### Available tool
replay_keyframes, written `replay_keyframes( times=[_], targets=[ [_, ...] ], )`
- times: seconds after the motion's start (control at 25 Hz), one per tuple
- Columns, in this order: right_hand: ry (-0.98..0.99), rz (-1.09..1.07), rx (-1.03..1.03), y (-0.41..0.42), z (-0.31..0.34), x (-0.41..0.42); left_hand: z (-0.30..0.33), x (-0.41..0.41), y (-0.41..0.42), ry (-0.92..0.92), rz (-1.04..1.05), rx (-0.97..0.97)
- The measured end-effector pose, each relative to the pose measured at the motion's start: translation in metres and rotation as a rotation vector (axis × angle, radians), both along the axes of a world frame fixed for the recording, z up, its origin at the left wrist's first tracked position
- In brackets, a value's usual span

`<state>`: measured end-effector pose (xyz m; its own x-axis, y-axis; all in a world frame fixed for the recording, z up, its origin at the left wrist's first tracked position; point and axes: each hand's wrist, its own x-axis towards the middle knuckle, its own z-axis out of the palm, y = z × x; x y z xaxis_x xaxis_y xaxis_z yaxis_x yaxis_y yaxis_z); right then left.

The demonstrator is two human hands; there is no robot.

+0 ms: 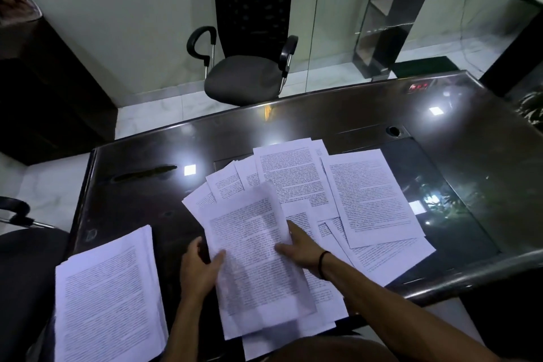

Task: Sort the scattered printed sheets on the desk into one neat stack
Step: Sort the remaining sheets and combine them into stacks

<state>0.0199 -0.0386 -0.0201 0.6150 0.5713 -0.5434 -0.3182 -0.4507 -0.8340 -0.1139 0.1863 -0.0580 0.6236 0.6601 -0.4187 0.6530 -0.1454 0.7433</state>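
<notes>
Several printed sheets (296, 176) lie fanned out and overlapping across the middle of the dark glass-topped desk (458, 141). A thick, fairly even stack of printed sheets (108, 300) rests at the desk's near left corner. A few sheets (252, 256) are lifted in front of me, slightly blurred. My left hand (201, 266) grips their left edge, thumb on top. My right hand (299, 247), with a black band at the wrist, pinches their right edge, fingers above the loose pages underneath.
A black mesh office chair (249, 38) stands beyond the desk's far edge. Another dark chair (26, 244) sits at my left. A round cable hole (393, 131) is in the desk's far right part. A glass door (346, 9) and dark cabinet (44, 82) flank the room.
</notes>
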Motion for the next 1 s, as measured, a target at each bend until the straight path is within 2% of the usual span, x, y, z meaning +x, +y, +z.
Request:
replay_keyframes(
  times=[0.08,0.12,0.16,0.24,0.36,0.4,0.48,0.72,0.92,1.0],
  targets=[
    [0.053,0.001,0.099,-0.003,0.004,0.007,0.014,-0.001,-0.005,-0.11,0.132,-0.484],
    [0.07,0.016,0.108,-0.002,0.004,0.007,0.017,-0.003,-0.007,-0.144,0.146,-0.614],
    [0.067,0.039,0.089,-0.001,0.004,0.007,0.016,-0.005,-0.007,-0.153,0.151,-0.617],
    [-0.015,0.049,-0.008,-0.002,0.002,0.007,0.018,-0.013,0.002,-0.151,0.201,-0.503],
    [-0.419,0.046,-0.418,-0.025,-0.014,0.015,0.022,-0.037,0.034,-0.166,0.353,-0.388],
    [-0.496,0.095,-0.555,-0.035,-0.02,0.017,0.023,-0.047,0.047,-0.172,0.403,-0.372],
    [-0.532,0.169,-0.72,-0.049,-0.033,0.015,0.025,-0.059,0.064,-0.177,0.456,-0.36],
    [-0.365,-0.049,-0.628,-0.047,-0.042,0.009,0.031,-0.07,0.054,-0.197,0.507,-0.422],
    [-0.408,-0.025,-0.775,-0.042,-0.036,0.008,0.033,-0.069,0.051,-0.197,0.496,-0.415],
    [-0.362,-0.077,-0.721,-0.041,-0.034,0.008,0.035,-0.067,0.053,-0.2,0.488,-0.405]
  ],
)
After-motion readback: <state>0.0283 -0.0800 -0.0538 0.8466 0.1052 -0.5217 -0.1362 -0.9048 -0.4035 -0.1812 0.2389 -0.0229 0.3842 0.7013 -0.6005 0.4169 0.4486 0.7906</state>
